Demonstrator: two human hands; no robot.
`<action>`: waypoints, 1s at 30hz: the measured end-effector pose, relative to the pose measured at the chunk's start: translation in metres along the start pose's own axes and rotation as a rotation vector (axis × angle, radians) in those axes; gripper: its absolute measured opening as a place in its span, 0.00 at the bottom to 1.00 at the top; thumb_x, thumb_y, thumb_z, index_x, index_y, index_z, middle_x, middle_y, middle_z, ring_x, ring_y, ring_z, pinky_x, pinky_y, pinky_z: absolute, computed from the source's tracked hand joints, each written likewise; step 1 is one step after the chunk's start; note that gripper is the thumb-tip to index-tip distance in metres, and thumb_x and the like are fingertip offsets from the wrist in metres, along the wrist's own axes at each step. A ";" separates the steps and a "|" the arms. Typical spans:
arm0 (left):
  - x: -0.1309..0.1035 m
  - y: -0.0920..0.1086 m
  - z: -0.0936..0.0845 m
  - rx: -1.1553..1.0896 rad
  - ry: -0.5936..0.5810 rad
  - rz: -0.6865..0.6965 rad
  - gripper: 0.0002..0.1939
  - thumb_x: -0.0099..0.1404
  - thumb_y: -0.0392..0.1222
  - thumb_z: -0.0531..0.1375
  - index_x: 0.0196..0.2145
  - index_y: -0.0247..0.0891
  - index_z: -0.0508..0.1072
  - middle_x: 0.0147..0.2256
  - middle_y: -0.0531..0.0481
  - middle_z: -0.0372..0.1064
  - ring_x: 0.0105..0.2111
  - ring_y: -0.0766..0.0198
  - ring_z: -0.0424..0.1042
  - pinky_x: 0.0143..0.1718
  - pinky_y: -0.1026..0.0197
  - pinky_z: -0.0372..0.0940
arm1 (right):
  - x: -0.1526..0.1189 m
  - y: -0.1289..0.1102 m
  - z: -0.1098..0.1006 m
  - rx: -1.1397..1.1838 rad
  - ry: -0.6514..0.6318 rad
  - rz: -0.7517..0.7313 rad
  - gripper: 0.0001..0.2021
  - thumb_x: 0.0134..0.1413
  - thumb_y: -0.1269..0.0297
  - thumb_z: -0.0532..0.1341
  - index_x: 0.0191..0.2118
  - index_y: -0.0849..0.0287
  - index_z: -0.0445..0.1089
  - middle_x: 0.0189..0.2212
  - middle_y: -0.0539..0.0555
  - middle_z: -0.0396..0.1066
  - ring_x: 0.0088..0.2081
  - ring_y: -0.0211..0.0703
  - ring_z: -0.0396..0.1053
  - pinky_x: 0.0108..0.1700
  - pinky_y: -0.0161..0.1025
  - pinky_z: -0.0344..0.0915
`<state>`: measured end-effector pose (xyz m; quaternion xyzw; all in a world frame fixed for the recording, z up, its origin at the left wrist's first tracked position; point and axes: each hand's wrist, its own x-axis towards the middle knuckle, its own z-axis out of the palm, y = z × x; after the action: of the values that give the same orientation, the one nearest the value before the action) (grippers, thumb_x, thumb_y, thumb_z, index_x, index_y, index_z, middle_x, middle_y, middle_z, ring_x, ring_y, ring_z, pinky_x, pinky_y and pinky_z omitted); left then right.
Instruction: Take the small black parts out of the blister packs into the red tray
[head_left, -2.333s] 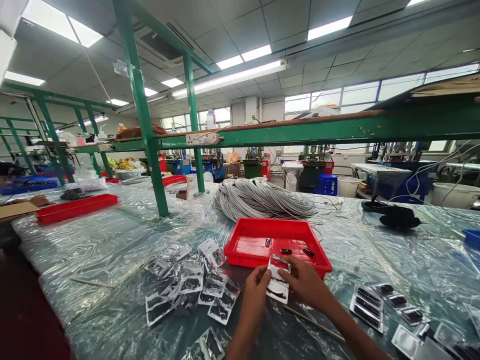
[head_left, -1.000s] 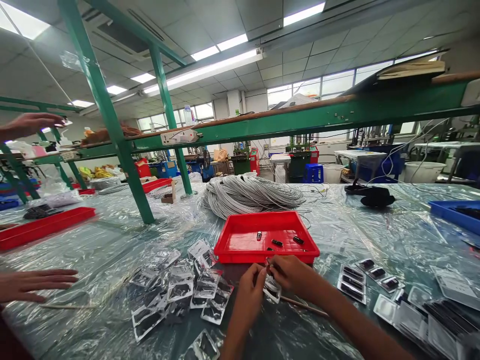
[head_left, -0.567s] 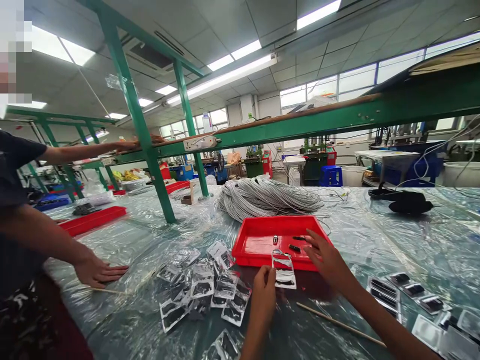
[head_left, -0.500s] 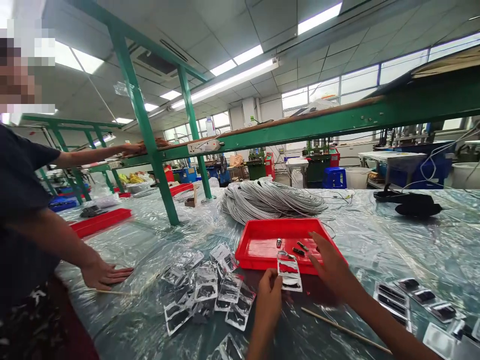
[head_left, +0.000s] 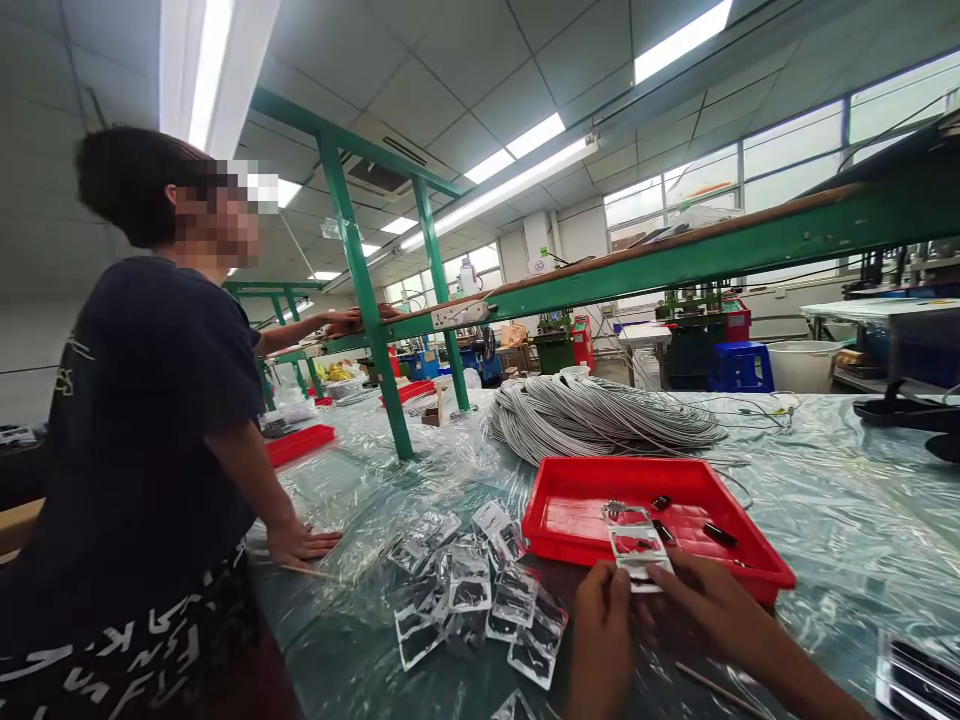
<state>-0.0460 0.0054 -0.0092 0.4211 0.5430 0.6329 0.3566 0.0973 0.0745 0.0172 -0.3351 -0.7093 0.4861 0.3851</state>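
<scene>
My left hand (head_left: 606, 635) and my right hand (head_left: 709, 610) both pinch the lower edge of a clear plastic blister strip (head_left: 634, 541), held upright over the near rim of a red tray (head_left: 757, 565). The strip has small dark parts in its pockets. In the tray lie a few small black parts (head_left: 718, 534). A pile of similar clear blister packs (head_left: 472, 585) lies on the plastic-covered table to the left of my hands.
A co-worker in a dark shirt (head_left: 142, 420) stands at the left, one hand (head_left: 300, 543) flat on the table, the other reaching to the green shelf frame (head_left: 365, 300). A coil of grey cable (head_left: 600, 415) lies behind the tray. More blister strips (head_left: 919, 675) lie at right.
My right hand came back from the tray and now grips the strip with the left. The view swung left, bringing the co-worker fully into sight.
</scene>
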 end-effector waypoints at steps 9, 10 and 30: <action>0.000 0.007 -0.001 -0.029 -0.140 0.101 0.27 0.61 0.68 0.55 0.29 0.38 0.65 0.21 0.57 0.58 0.22 0.67 0.59 0.25 0.65 0.57 | -0.012 0.005 0.023 0.370 -0.252 0.342 0.26 0.54 0.37 0.51 0.22 0.57 0.61 0.18 0.49 0.57 0.16 0.34 0.50 0.17 0.31 0.46; 0.001 0.008 -0.001 -0.001 -0.118 0.102 0.27 0.61 0.69 0.55 0.28 0.38 0.64 0.21 0.57 0.58 0.22 0.67 0.58 0.25 0.65 0.56 | -0.012 0.005 0.020 0.246 -0.170 0.275 0.26 0.53 0.37 0.52 0.24 0.57 0.62 0.18 0.49 0.57 0.17 0.36 0.52 0.19 0.33 0.50; -0.006 0.020 -0.007 0.180 -0.414 0.167 0.19 0.67 0.55 0.54 0.28 0.38 0.62 0.24 0.58 0.54 0.25 0.68 0.55 0.28 0.65 0.51 | -0.017 -0.004 -0.021 -0.467 -0.237 -0.235 0.12 0.61 0.55 0.58 0.32 0.58 0.68 0.24 0.50 0.70 0.27 0.43 0.66 0.30 0.36 0.58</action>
<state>-0.0498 -0.0057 0.0097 0.6153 0.4759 0.5096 0.3679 0.1230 0.0675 0.0223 -0.2712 -0.8762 0.2973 0.2653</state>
